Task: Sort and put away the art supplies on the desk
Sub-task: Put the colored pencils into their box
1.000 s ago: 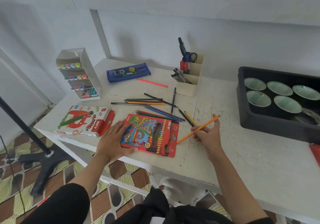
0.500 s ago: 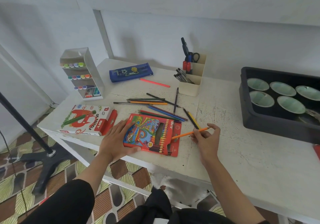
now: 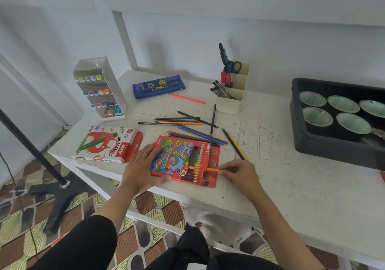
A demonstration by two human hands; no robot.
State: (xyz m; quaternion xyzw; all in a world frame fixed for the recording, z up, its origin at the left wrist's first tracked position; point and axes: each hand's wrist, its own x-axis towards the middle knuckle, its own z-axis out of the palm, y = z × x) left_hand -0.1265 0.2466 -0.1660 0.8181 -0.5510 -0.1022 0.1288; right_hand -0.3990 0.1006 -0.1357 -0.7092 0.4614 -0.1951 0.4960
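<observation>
Right hand (image 3: 239,173): pinching the orange pencil (image 3: 211,169) at its tail, feeding it into the open end of the pencil box (image 3: 179,159).
Left hand (image 3: 143,167): lying spread and flat, pinning the box to the desk (image 3: 281,176).
Doing well: pushing level with the slot, pressing down against sliding.
Remaining: gathering the loose pencils (image 3: 193,132) just behind the box.

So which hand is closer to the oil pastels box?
Left. The left hand presses flat on the coloured pencil box, just beside the oil pastels box. The right hand is farther off, at that pencil box's other end, pinching an orange pencil.
</observation>
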